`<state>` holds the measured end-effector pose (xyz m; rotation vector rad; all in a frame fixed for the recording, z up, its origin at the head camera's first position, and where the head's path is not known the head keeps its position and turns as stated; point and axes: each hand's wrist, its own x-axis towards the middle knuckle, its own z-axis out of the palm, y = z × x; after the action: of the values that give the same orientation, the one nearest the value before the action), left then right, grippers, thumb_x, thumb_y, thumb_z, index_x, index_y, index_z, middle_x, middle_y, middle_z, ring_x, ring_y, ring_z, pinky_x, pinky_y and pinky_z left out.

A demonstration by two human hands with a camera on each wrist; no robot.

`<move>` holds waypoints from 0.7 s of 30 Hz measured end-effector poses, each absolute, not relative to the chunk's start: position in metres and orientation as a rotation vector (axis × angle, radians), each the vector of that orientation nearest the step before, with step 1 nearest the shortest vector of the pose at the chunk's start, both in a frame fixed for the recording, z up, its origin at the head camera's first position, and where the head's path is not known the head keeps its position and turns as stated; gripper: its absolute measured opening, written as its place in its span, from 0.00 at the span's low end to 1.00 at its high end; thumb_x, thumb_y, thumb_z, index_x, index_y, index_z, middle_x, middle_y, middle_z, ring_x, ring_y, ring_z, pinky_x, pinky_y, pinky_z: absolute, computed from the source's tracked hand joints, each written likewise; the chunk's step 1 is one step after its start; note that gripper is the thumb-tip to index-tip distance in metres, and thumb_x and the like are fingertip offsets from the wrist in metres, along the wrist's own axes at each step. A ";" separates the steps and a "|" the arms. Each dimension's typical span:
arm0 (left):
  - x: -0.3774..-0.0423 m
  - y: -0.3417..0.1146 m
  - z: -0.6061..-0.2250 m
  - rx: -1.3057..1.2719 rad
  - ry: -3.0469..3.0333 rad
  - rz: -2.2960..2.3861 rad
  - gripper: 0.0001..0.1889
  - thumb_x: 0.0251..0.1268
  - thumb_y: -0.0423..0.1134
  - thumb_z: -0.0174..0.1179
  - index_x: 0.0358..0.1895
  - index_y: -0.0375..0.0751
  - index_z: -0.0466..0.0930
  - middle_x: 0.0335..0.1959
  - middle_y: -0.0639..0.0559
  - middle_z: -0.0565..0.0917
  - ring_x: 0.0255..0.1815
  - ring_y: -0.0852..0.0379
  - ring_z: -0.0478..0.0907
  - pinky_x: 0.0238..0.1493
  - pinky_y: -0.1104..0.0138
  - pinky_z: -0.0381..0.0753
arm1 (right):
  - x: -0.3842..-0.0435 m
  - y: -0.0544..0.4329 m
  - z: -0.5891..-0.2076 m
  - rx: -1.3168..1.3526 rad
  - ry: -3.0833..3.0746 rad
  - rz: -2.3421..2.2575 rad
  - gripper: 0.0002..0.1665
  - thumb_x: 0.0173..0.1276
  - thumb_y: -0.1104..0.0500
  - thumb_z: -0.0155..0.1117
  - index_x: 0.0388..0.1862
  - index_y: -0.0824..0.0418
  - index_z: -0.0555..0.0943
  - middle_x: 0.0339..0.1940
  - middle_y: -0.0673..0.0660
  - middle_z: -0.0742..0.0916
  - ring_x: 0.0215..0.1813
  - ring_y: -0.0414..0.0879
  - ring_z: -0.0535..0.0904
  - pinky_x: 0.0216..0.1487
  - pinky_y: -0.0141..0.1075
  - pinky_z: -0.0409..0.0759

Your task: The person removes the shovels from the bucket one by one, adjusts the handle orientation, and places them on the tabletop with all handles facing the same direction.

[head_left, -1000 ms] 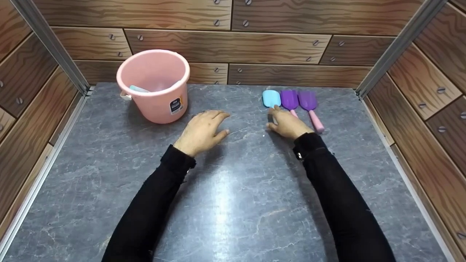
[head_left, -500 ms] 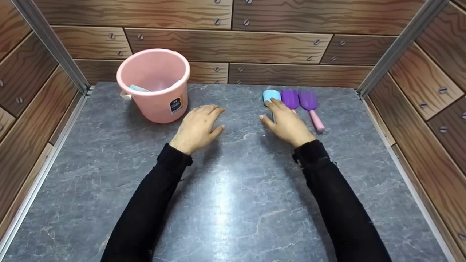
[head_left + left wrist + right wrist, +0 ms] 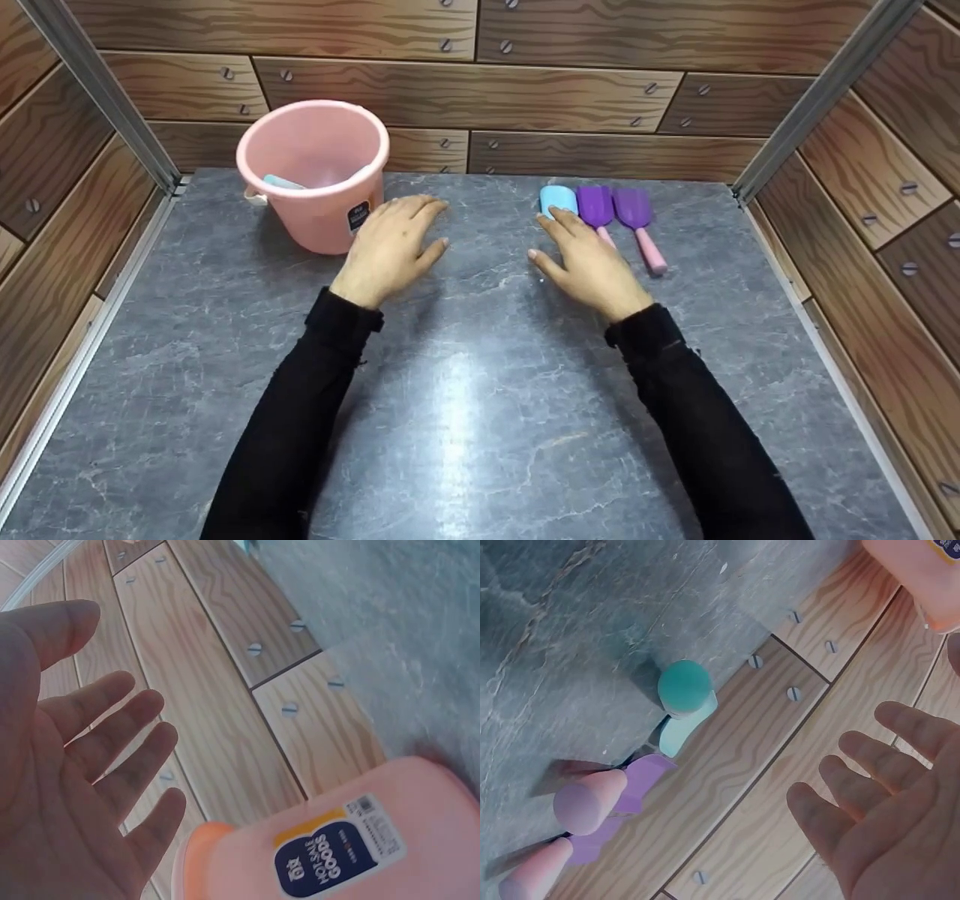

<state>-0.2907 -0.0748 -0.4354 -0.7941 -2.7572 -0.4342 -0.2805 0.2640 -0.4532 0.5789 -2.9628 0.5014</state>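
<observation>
In the head view my left hand (image 3: 386, 251) hovers just right of the pink bucket (image 3: 311, 221), fingers loosely extended, holding nothing. In the left wrist view its palm shows bare beside the labelled bucket wall (image 3: 420, 855). My right hand (image 3: 592, 262) is held over the handle end of a light blue scoop (image 3: 557, 198), fingers relaxed and apart from it. The right wrist view shows that scoop's round teal handle end (image 3: 684, 686). Beside it lie two purple scoops, a middle one (image 3: 595, 205) and a right one (image 3: 634, 208), both with pink handles.
A light blue piece (image 3: 283, 182) lies inside the bucket, mostly hidden by its front wall. Wood-patterned panels (image 3: 465, 94) enclose the back and sides of the grey marbled table (image 3: 480, 420). Metal posts stand at both back corners.
My right hand has lifted off the blue scoop's handle area, its fingers straightening. My left hand has moved left and farther forward, closer to the bucket. The scoops and bucket stay in place.
</observation>
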 end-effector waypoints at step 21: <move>-0.327 -0.121 -0.379 -0.648 -2.781 -0.413 0.33 0.91 0.50 0.63 0.88 0.40 0.73 0.86 0.37 0.80 0.88 0.32 0.77 0.93 0.34 0.71 | -0.266 0.252 -0.455 0.710 -2.921 0.452 0.45 0.93 0.38 0.63 0.95 0.62 0.68 0.96 0.68 0.70 0.97 0.70 0.66 0.98 0.64 0.67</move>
<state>-0.3268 -0.1212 -0.3790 -0.6478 -2.7813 -0.4133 -0.2661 0.2520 -0.4549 0.7096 -2.9208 0.4524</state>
